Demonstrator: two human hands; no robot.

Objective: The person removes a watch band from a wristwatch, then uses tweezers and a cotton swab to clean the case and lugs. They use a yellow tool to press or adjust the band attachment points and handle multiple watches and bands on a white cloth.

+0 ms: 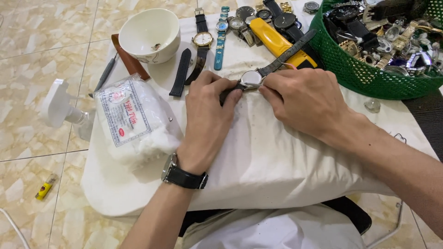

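My left hand (208, 115) presses down on the dark strap of a wristwatch (251, 77) that lies face down on a white cloth-covered table (267, 157). My right hand (304, 99) pinches a thin metal tool (253, 85) whose tip touches the edge of the round silver case back. The watch's other strap half, dark and textured, runs up to the right over a yellow tool (277, 44). A black-strapped watch sits on my left wrist.
A green mesh basket (364, 76) full of watches stands at the right. Several watches and loose straps lie along the far edge. A white bowl (150, 34), a bag of cotton (131, 117) and a screwdriver (105, 74) are at the left. A yellow lighter (45, 187) lies on the tiled floor.
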